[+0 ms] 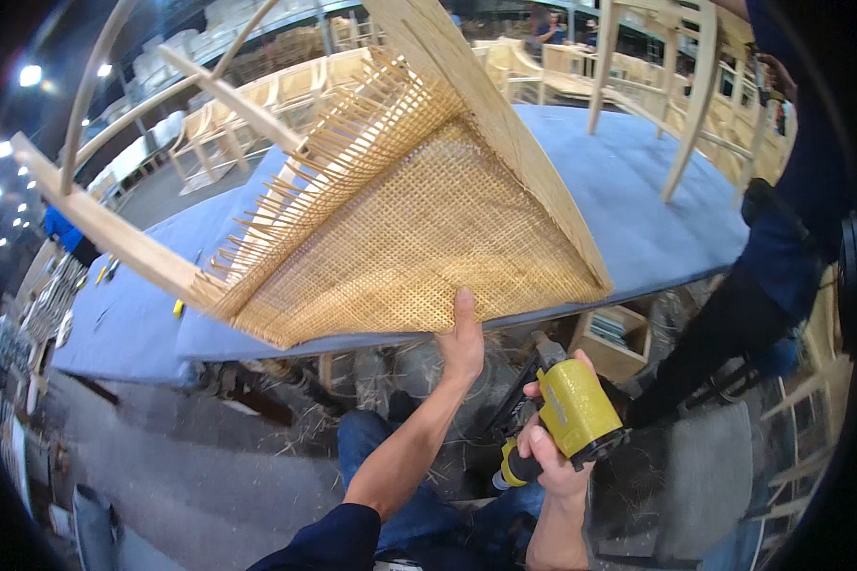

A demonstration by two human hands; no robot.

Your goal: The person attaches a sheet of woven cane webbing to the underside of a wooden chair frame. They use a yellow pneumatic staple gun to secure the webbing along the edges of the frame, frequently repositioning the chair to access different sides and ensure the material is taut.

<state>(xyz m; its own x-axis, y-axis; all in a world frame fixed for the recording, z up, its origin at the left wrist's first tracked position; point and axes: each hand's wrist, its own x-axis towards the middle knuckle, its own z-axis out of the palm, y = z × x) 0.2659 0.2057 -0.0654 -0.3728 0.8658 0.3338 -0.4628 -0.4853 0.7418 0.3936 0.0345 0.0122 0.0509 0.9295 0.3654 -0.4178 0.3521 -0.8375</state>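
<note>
A light wooden chair frame (152,253) lies tipped over, its legs pointing to the upper left. Woven cane webbing (400,209) covers one side of it, with loose strands fraying along the far left edge. At the webbing's near edge is my left hand (462,344), its thumb pressed on the weave and its fingers hidden underneath. My right hand (560,468) is wrapped round the handle of a yellow and black pneumatic stapler (577,407). The stapler's nose points up toward the table edge, apart from the chair.
The chair rests on a blue padded table (628,181). Another wooden chair (700,105) stands at the far right, beside a person in dark clothing (781,257). Under the table edge is an open wooden box (611,347) with metal strips inside. Cane scraps litter the floor.
</note>
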